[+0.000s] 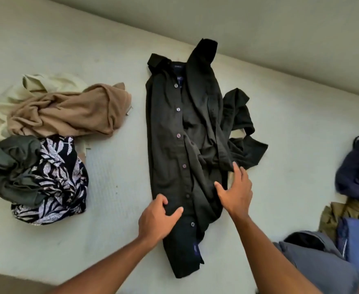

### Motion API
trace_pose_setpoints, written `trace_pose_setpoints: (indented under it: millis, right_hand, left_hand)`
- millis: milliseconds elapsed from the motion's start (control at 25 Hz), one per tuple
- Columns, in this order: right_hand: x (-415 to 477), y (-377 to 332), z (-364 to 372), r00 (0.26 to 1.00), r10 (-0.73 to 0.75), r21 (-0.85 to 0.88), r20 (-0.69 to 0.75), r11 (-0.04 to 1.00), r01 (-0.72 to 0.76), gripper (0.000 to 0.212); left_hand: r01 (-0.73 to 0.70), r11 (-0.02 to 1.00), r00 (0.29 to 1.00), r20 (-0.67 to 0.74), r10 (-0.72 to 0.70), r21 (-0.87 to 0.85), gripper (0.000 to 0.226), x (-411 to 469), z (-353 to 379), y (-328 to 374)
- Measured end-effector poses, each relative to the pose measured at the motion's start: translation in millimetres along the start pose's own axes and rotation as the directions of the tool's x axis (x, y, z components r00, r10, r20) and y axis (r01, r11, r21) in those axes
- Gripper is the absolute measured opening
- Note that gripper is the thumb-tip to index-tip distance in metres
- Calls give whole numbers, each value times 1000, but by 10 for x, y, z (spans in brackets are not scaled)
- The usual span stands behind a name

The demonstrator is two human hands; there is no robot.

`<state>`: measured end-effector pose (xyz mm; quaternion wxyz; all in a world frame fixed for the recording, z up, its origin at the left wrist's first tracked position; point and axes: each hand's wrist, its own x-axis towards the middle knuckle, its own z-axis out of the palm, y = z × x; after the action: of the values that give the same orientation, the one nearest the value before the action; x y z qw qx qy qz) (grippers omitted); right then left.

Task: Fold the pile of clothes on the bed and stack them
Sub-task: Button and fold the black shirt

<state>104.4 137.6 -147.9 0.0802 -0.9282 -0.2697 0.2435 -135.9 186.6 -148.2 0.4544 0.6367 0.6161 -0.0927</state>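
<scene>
- Shirt (170, 145), black and buttoned down the front, lies flat on the bed (115, 177) mid-view, straight ahead of both hands.
- Long axis: the collar (159, 62) points to 12 o'clock and the hem (182, 262) to 6 o'clock, nearest the person. The button line runs between them and leans a little toward 5 o'clock at the bottom.
- The left hand (156, 219) sits on the lower part of the shirt, on its 9 o'clock side, with thumb and curled fingers pinching a fold of cloth beside the buttons.
- The right hand (237, 193) is open, its fingers straight and spread. It rests on the 3 o'clock side, slightly farther up than the left hand.
- One sleeve (240, 128) sprawls crumpled off the body toward 3 o'clock, and its bunched root touches the right fingertips.
- The next fold probably turns on that sleeve. The right hand is nearer, so it would reach toward 1 or 2 o'clock and draw the sleeve in toward 9 o'clock, in line with the long axis, while the left hand pins the body.
- The unfolded pile (47, 145) lies at 9 o'clock, well apart from the shirt. More clothes (356, 234) sit at 4 o'clock by the frame edge.
</scene>
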Motion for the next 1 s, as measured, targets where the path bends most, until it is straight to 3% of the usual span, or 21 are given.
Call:
trace_pose_setpoints:
  millis: [120,200,280,400,520,600,680,760,840,920,1000]
  right_hand:
    - [154,172,-86,999,41,108,23,993,-43,70]
    - [327,150,-179,997,-46,53,-58,997,49,45]
    - [488,56,-274,968,-187,41,-167,980,196,20]
    - [452,-125,-532,942,-283,238,-180,917,321,14]
    - [359,-169,-816,947,-216,395,-238,869,298,18]
    - [340,-145,-990,958,-164,446,-235,858,256,24]
    - [320,-148,-1248,974,-207,397,-95,889,228,27]
    - [251,-232,-1566,928,-249,194,277,960,200,20]
    - [24,-375,-1789,798,-170,-67,579,965,254,21]
    - [-365,-553,-1796,706,-155,-224,691,883,412,22]
    - [-879,-685,-1506,621,-159,-238,767,829,506,24]
  left_hand:
    - [119,989,993,5,-120,85,87,-349,276,-47]
    - [214,970,976,-71,-208,110,110,-442,477,14]
    - [351,936,923,-163,-349,-17,115,-379,595,112]
    - [420,805,848,-134,-512,-419,82,-236,597,166]
    - [399,731,877,-2,-480,-554,30,-214,356,130]
    - [382,685,889,45,-455,-620,35,-244,129,95]
    - [343,642,904,55,-425,-686,34,-300,-109,73]
    - [310,744,935,50,-350,-592,26,-334,-383,43]
    - [293,893,955,53,-293,-341,29,-366,-710,-70]
    - [261,962,965,7,-262,-76,42,-366,-1087,-177]
    - [244,954,967,-121,-225,174,48,-393,-1424,-303]
